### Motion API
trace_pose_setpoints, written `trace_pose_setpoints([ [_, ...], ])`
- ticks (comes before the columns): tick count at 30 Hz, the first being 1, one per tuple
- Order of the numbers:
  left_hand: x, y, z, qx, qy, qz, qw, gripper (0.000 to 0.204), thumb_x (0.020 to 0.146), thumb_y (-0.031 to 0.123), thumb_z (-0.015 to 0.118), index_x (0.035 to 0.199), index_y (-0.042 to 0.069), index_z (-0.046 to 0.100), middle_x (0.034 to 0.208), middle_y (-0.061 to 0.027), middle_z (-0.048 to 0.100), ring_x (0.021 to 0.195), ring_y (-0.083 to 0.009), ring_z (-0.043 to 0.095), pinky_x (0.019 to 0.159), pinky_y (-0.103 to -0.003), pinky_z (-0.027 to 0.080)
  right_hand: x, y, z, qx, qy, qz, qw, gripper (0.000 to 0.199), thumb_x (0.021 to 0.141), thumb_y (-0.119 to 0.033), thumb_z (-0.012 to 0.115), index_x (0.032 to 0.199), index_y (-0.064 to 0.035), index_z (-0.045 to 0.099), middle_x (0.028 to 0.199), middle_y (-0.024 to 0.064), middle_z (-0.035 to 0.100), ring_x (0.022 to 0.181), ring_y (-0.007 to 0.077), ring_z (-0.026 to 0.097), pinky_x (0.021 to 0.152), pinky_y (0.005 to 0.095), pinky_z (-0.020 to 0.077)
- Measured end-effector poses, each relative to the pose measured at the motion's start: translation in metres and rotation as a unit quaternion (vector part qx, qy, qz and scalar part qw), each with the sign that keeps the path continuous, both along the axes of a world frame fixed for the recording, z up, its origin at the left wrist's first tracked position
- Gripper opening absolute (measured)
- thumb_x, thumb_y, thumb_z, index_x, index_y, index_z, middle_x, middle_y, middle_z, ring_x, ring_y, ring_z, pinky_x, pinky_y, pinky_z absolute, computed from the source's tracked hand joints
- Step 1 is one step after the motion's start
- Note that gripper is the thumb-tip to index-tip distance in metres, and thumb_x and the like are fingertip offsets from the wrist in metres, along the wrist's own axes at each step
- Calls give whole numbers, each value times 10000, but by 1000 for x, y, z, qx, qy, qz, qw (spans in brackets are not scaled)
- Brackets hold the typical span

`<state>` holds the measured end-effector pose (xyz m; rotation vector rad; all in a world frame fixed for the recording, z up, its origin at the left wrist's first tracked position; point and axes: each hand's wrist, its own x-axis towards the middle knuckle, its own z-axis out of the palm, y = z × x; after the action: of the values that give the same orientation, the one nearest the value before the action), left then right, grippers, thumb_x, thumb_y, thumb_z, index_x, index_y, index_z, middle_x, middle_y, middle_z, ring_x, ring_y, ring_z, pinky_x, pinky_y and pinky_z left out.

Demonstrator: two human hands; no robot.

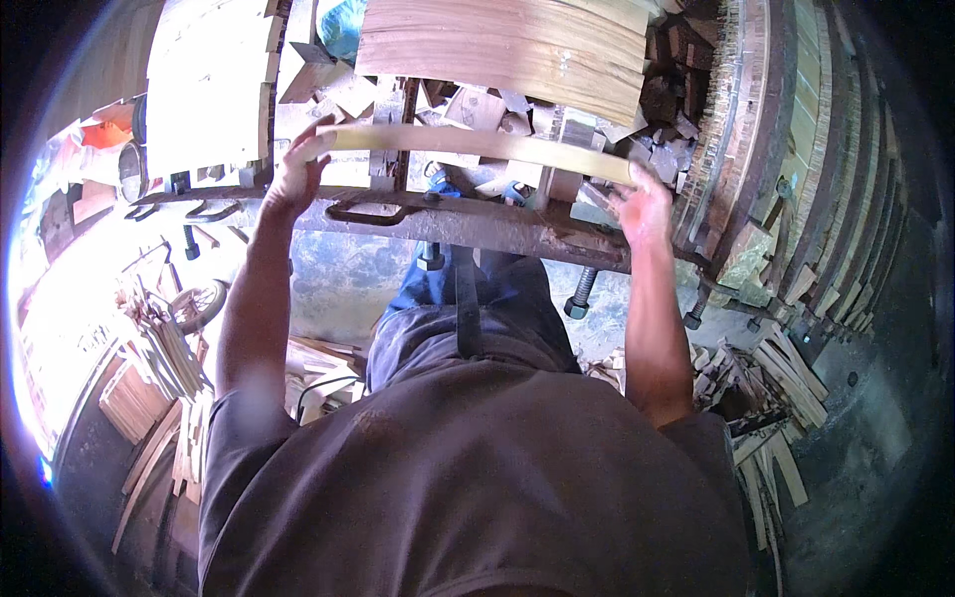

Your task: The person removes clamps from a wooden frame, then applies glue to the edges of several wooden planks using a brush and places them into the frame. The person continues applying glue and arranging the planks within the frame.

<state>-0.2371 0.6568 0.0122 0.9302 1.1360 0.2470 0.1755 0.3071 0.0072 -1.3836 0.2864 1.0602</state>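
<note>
A long pale wooden strip [477, 143] spans the space between my hands, held crosswise above a dark metal beam. At its left end my left hand [296, 174] grips it, fingers closed round the tip. My right hand [645, 202] has hold of the other end, somewhat blurred, with the thumb side against the wood. Just beyond the strip lies a broad wooden panel [502, 50] with visible grain. Below the strip, the metal beam [468, 227] carries loop handles and large bolts [580, 294].
Wood offcuts [473, 107] lie jumbled under the panel. A bright panel [209, 85] stands at left. At right, rows of edge-stacked boards [826, 169] sit in clamps. Strips are piled on the floor at left [164, 348] and right [771, 398].
</note>
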Motion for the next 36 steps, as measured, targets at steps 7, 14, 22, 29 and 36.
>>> trace_pose_setpoints([
  [7, -7, -10, 33, -44, -88, -40, 994, 981, 661, 189, 711, 1531, -76, 343, 1443, -212, 528, 1296, -318, 544, 1171, -390, 354, -20, -13, 27, 148, -35, 38, 988, 681, 819, -91, 713, 1449, 38, 490, 1422, 219, 560, 1352, 390, 507, 1185, 565, 350],
  [14, -20, -30, 97, 33, -338, 127, 932, 1113, 587, -33, 622, 1607, -25, 178, 1600, -227, 354, 1488, -343, 344, 1226, -411, 284, -16, 40, 141, 319, -144, 95, 932, 1155, 584, -52, 751, 1609, -21, 220, 1567, 152, 419, 1476, 299, 372, 1237, 485, 252],
  [22, -81, -58, 163, 138, -386, 270, 871, 1232, 485, -58, 604, 1626, 15, 148, 1651, -222, 269, 1530, -344, 274, 1253, -422, 209, -37, 91, 221, 327, -219, 177, 902, 1176, 501, -63, 688, 1597, -60, 263, 1514, 169, 474, 1433, 374, 424, 1214, 542, 294],
  [29, -154, -93, 141, 161, -439, 355, 809, 1242, 458, -56, 698, 1613, 71, 260, 1649, -171, 313, 1506, -328, 323, 1204, -432, 327, -105, 154, 250, 349, -222, 320, 852, 1318, 504, -142, 764, 1631, -50, 87, 1573, 204, 374, 1456, 388, 381, 1192, 539, 349],
  [36, -188, -121, 95, 167, -425, 397, 796, 1185, 500, 82, 729, 1603, 75, 293, 1621, -152, 364, 1483, -328, 367, 1238, -415, 269, -138, 191, 265, 323, -163, 395, 844, 1281, 478, -93, 678, 1635, -52, 130, 1602, 170, 361, 1482, 321, 370, 1229, 436, 292],
])
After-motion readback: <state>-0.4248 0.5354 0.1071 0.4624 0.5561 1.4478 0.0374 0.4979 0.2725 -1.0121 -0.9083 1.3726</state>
